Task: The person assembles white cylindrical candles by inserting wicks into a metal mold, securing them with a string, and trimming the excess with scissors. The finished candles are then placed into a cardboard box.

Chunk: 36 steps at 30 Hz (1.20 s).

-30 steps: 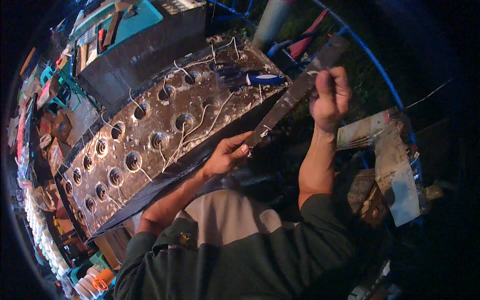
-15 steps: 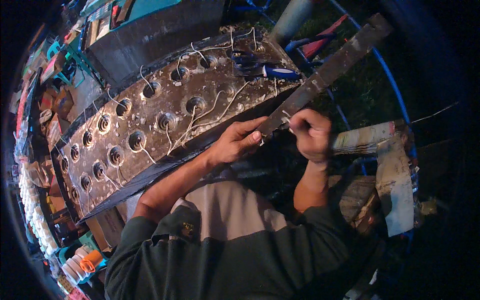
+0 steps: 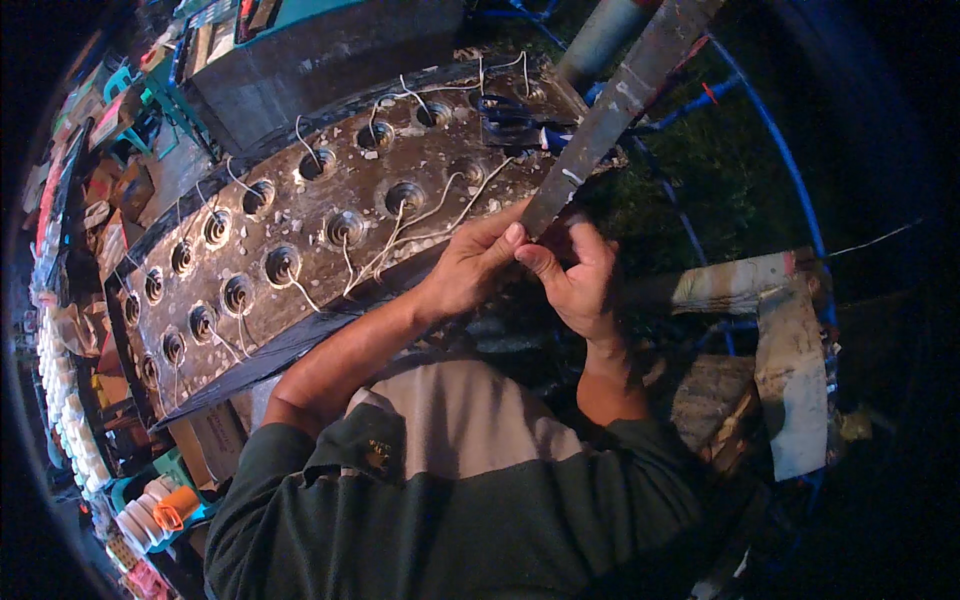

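My left hand [image 3: 468, 268] is closed round the near end of a long, flat, brown-grey bar [image 3: 612, 112], with its thumb on top. The bar slants up and right, past the upper edge of the picture. A small white bit [image 3: 572, 178] shows on its face. My right hand [image 3: 582, 278] is closed at the same end, its thumb beside the left thumb. What lies between its fingers is hidden. Left of my hands lies a large, dirty brown panel [image 3: 330, 190] with rows of round holes. White cords [image 3: 405, 232] come out of many holes.
On the panel's far right corner lies a blue-handled tool [image 3: 556, 138]. A grey block [image 3: 330, 70] stands behind the panel. Blue tubes [image 3: 790, 170] and worn boards [image 3: 795, 375] are on the right. Stacked white rolls with an orange piece [image 3: 176, 508] sit at lower left.
The bar has swung to a steeper slant, its far end moving up and left. My right hand has come left and down, close against my left hand.
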Motion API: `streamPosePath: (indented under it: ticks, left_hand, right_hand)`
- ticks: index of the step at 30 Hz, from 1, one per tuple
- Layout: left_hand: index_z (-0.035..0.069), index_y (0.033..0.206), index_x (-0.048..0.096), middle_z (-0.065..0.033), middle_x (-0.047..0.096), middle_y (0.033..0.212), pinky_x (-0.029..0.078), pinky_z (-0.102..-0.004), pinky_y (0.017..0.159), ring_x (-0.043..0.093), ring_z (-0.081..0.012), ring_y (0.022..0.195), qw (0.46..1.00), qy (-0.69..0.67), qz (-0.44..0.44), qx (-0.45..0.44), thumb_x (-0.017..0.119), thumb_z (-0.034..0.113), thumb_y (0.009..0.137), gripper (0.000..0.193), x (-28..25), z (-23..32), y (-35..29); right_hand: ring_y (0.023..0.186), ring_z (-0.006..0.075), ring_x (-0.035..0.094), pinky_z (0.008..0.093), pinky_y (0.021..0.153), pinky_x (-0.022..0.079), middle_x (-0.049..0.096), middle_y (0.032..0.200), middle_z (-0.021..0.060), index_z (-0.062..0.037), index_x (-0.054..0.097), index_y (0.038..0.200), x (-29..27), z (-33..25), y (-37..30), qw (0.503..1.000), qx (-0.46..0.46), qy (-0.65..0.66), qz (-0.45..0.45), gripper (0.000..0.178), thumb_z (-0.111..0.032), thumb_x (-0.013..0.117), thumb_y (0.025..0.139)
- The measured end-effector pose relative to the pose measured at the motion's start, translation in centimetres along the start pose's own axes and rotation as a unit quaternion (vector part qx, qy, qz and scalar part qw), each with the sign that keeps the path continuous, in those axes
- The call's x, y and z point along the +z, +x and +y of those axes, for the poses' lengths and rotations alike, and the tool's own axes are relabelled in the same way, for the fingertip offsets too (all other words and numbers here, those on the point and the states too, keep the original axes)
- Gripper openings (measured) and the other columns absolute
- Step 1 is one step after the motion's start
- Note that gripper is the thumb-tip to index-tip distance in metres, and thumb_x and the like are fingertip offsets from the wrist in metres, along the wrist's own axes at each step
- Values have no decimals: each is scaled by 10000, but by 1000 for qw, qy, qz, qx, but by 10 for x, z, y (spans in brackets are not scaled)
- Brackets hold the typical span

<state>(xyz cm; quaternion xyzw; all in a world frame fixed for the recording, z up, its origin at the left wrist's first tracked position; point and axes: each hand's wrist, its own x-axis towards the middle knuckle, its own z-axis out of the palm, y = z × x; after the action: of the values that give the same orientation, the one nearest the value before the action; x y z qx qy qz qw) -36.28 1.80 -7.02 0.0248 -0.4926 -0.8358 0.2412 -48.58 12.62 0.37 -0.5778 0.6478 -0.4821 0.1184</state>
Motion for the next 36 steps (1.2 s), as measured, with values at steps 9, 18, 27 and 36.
streamPosePath:
  ticks: [9,18,27,36]
  left_hand:
    - [85,1521,511,53,581,881,361,-227,622,466,-43,736,999,26,20,-15,490,477,1095,579,-5,18,0]
    - [80,1276,597,31,599,901,452,-254,684,544,-75,779,992,-83,66,61,534,319,1103,302,6,58,27]
    - [85,1231,579,-42,698,1072,548,-354,896,663,-153,967,972,-197,66,113,573,284,1083,248,6,72,27]
    - [69,1151,573,-99,712,987,536,-465,1010,703,-222,955,972,-120,107,172,491,380,1100,326,-19,79,28]
  right_hand:
    - [741,107,624,282,642,495,676,829,25,-50,701,982,-20,17,0,981,-13,175,-87,122,-169,704,1009]
    - [882,227,730,373,811,575,754,995,109,-16,668,1137,12,14,-4,996,42,47,-59,215,-59,701,929]
    - [1126,259,686,377,1000,513,717,1220,149,12,627,1300,27,20,19,991,-8,131,-38,328,-57,629,979]
    - [1094,168,633,334,956,513,684,1201,44,-67,616,1289,19,65,47,890,88,442,-66,304,-219,653,1028]
